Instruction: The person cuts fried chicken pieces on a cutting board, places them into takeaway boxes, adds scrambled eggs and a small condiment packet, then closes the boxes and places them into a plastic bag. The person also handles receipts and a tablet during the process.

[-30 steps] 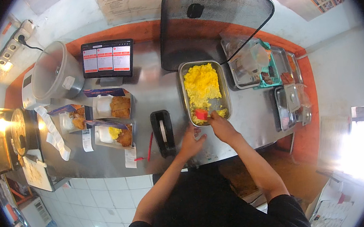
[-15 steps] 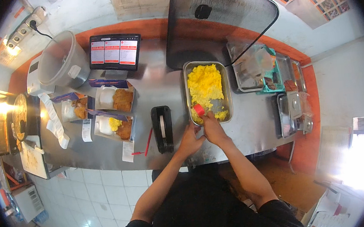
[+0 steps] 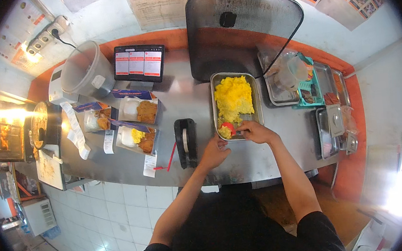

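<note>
A red scoop (image 3: 229, 127) sits in the near end of a metal tray (image 3: 258, 99), low toward its left corner, with a clump of yellow egg (image 3: 233, 96) in its bowl. The bowl points to the left; the scoop's long axis runs roughly crosswise, back to the right into the right hand (image 3: 253, 132), which hides most of the handle. The tray's own long axis lies the other way, running from the person toward the wall, and the egg heaps thickest at the far end.

The right forearm slants up and to the left over the bench (image 3: 288, 141), and the hand turns left at the wrist across the near right corner of the tray. Its grip is pinching the scoop's handle, thumb and fingers drawn together, knuckles upward.

The left forearm slants up and to the right. The left hand (image 3: 215, 154) is at the tray's near left corner, fingers partly curled toward the rim just below the scoop; whether this grip pinches the rim or only rests against it cannot be told.

Left of that hand, a black tape dispenser (image 3: 186, 143) stands lengthwise on the bench. A dark mesh cover (image 3: 232, 41) rises beyond the tray's far end.
</note>
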Action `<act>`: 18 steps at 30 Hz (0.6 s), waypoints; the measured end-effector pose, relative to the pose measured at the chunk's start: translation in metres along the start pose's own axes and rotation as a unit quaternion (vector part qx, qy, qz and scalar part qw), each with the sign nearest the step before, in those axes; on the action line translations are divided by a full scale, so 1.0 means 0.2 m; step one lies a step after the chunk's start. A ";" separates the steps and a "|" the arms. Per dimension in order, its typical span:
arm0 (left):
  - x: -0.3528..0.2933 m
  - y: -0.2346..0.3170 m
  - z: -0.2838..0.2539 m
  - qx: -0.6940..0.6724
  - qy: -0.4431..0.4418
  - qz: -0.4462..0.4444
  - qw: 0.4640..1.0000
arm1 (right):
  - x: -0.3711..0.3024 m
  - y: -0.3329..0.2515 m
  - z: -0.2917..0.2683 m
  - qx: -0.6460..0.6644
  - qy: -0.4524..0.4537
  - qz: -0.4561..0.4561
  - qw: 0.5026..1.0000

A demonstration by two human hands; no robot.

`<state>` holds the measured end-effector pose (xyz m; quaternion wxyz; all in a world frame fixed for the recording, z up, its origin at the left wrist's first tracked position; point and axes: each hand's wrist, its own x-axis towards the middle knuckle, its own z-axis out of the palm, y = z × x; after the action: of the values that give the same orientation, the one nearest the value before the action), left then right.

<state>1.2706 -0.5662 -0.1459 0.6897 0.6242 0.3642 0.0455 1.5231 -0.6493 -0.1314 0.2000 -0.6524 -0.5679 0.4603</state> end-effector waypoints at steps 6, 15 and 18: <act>-0.01 -0.05 0.01 -0.007 -0.006 0.006 1.000 | 0.06 0.16 -0.03 0.143 -0.013 0.086 0.986; -0.38 -0.09 -0.33 -0.044 -0.161 0.020 0.986 | 0.09 -0.24 -0.26 0.089 0.075 0.093 0.989; -0.59 -0.04 -0.53 -0.076 -0.181 0.024 0.980 | 0.26 -0.42 -0.26 0.091 0.070 0.108 0.987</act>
<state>1.1219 -0.5411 -0.0961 0.7885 0.5761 0.2140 -0.0242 1.5154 -0.5651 -0.0588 0.2466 -0.7200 -0.4344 0.4818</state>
